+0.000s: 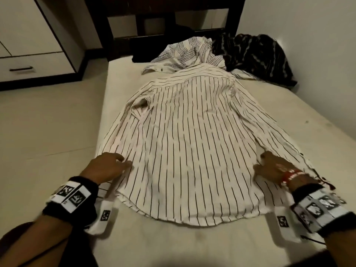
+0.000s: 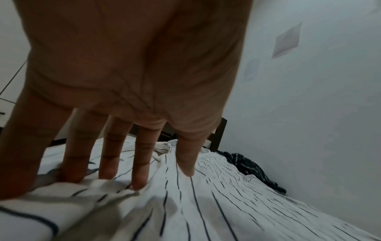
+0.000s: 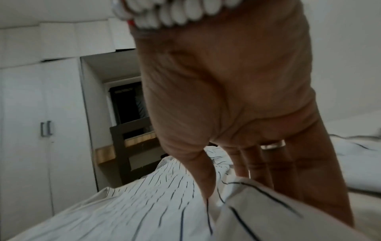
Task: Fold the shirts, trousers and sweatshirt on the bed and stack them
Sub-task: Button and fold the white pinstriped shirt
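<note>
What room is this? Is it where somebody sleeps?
Most likely a bedroom. There's a bed with a striped shirt spread on it, a dark headboard at the far end, and a wardrobe beside it.

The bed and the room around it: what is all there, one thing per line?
Pinstriped shirt: one, cream with dark stripes, spread flat on the near half of the bed.
Patterned shirt: one, white with grey print, crumpled at the far end.
Dark garment: one, black with pale streaks, heaped by the wall.
Bed: one, cream.
Headboard: one, dark wood.
Wardrobe: one, white, left.
Left hand: straight fingers on the shirt's side.
Right hand: fingers on the other side.
</note>
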